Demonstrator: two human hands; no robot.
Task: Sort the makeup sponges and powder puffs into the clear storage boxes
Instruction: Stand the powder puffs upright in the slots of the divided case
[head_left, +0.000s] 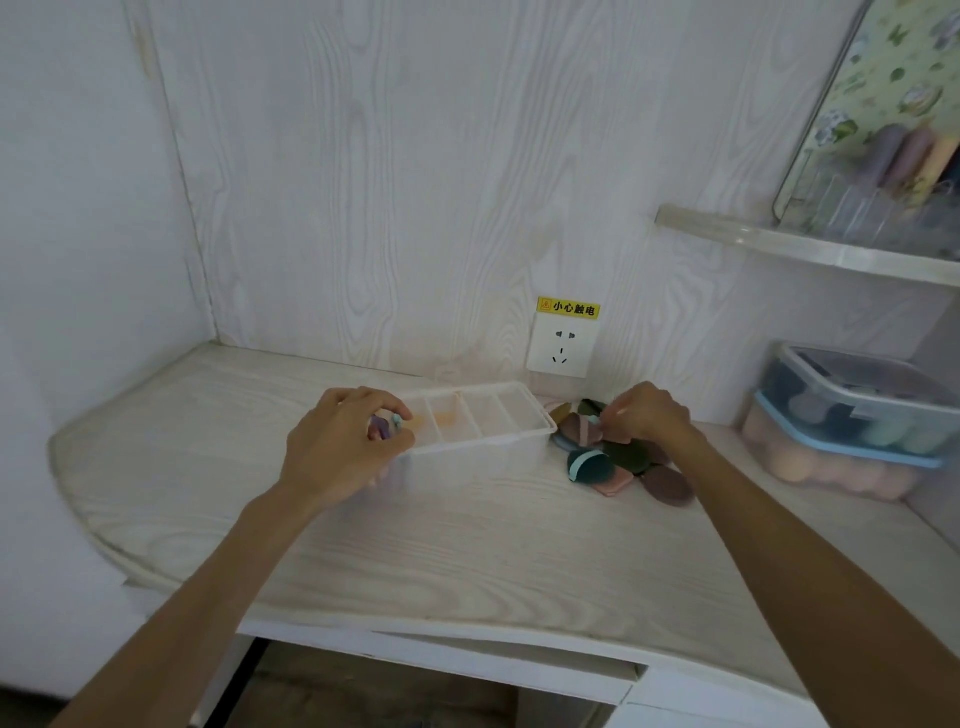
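Desk (467, 545): pale wood grain, fills the lower frame.
Left hand (340, 447): centre, fingers curled round a purple puff (380, 429) at the tray's left end.
Right hand (647, 415): centre right, pinching a pink puff (617, 435) on the pile (618, 457).
Tray (480, 421): clear, divided, beside the pile.
Boxes (852, 421): 2 stacked, lidded, right edge.

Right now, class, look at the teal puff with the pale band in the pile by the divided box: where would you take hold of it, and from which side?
Pinch the teal puff at its near rim, coming from the front of the pile. It lies at the pile's near left edge, its top uncovered, with bare table before it. The divided box stands close on its left, and other puffs crowd its far and right sides.
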